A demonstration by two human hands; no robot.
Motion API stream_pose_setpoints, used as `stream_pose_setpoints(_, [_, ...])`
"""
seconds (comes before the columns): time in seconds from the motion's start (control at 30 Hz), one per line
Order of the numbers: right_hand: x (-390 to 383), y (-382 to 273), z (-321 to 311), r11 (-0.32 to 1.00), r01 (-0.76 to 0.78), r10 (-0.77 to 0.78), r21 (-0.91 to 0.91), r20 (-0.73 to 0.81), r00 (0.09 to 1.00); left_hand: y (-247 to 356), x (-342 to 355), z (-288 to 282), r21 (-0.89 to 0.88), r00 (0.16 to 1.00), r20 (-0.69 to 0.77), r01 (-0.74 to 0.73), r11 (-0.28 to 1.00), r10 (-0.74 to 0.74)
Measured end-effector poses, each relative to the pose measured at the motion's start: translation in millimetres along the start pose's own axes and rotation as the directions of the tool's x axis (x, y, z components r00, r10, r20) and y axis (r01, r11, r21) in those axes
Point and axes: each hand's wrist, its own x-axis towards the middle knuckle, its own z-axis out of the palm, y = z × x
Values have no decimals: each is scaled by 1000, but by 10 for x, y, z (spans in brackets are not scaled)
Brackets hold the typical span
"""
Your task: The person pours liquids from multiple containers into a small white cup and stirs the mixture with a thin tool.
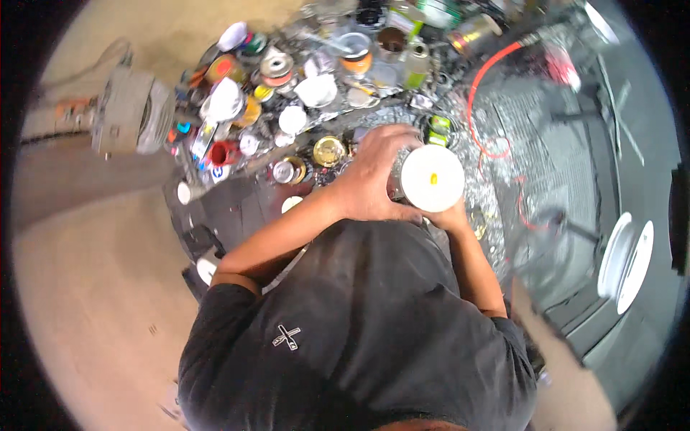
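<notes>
My left hand (370, 179) is wrapped over the side of a round container with a white lid (432, 178) that has a small yellow spot in its middle. My right hand (451, 215) sits under the container's near edge and is mostly hidden by it; only a few fingers show. Both hands hold the container close to my chest, above a dark worktop (244, 208). My dark shirt fills the lower middle of the view.
The worktop behind my hands is crowded with several cans, jars, lids and cups, such as a gold lid (329, 151) and a red can (223, 153). A red hose (483, 79) loops to the right. A grey machine (133, 111) stands left; white discs (627, 262) lie right.
</notes>
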Motion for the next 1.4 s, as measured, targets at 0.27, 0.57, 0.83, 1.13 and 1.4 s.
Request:
stream_pose_setpoints(0.27, [156, 90, 267, 981, 187, -130, -57, 522, 843, 297, -212, -400, 136, 957, 231, -208, 969, 174])
stream_pose_setpoints(0.57, [185, 12, 766, 937, -197, 59, 290, 425, 903, 447, -578, -238, 214, 979, -158, 163, 963, -131])
stream_pose_setpoints(0.83, [792, 20, 915, 971, 232, -208, -48, 300, 931, 401, -365, -422, 342, 901, -294, 410, 845, -318])
stream_pose_setpoints(1.13, [916, 82, 870, 927, 375, -313, -7, 535, 785, 9, -384, -784, 562, 930, 366, -202, 802, -22])
stream_pose_setpoints(1.4, [981, 45, 1055, 968, 252, -228, -9, 395, 890, 80, -236, -600, 636, 871, -15, 387, 668, -490])
